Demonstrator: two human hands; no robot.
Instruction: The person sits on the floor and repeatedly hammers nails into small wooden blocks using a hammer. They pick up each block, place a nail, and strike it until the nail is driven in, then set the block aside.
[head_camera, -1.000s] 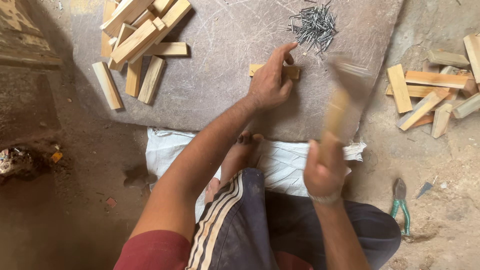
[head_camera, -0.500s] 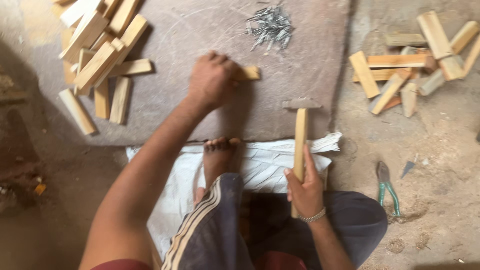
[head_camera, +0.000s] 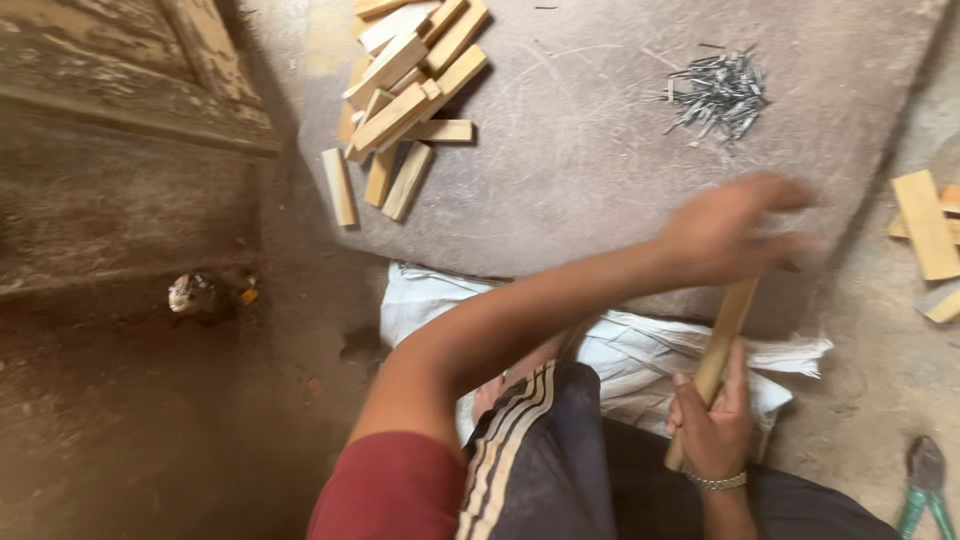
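Swung rightward since before, blurred left hand (head_camera: 735, 225), grip unclear, crosses above the long wooden hammer handle (head_camera: 718, 350) clenched by right hand (head_camera: 712, 420).

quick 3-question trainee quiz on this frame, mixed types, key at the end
1. True or false: the right hand grips a wooden handle.
2. The pile of nails lies on: A) the white sack, B) the grey slab, C) the dirt floor.
3. Fill in: the stack of wooden blocks lies at the slab's upper ____ side as seen by the camera.

Key: 1 true. 2 B, the grey slab. 3 left. The left hand is blurred above the handle.
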